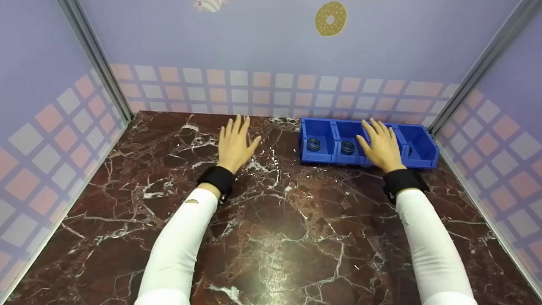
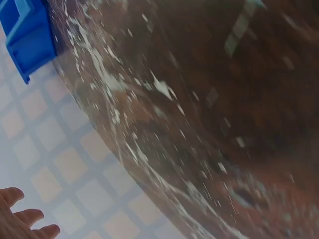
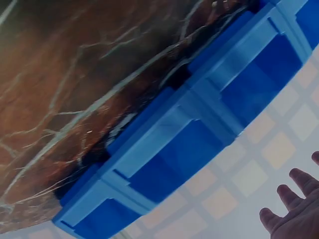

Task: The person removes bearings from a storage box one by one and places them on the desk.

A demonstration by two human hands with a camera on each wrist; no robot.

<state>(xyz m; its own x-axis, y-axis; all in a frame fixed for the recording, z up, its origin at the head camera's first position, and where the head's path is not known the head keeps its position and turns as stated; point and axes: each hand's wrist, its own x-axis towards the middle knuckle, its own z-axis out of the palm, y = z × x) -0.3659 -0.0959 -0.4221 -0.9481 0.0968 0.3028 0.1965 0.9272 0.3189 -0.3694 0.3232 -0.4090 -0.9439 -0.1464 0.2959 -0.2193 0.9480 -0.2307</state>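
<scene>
My right hand [image 1: 381,146], fingers straight and spread, is over the row of blue plastic bins [image 1: 318,159], overlapping the middle ones in the head view. It holds nothing. A dark ring that looks like a bearing [image 1: 313,144] lies in the leftmost bin, and a similar ring [image 1: 347,147] is in the bin beside it. Part of the row is hidden behind the hand. Left of the bins, my left hand [image 1: 237,146] is spread flat above the marbled table with nothing in it. Its fingertips [image 2: 49,231] also show at the corner of the left wrist view.
A lilac back wall [image 1: 271,51] with pink and white squares stands behind the bins. Similar side panels [image 1: 42,148] enclose the dark red marbled table [image 1: 271,237]. The bins stand at the back right, close to the wall and the right corner post [image 1: 470,63].
</scene>
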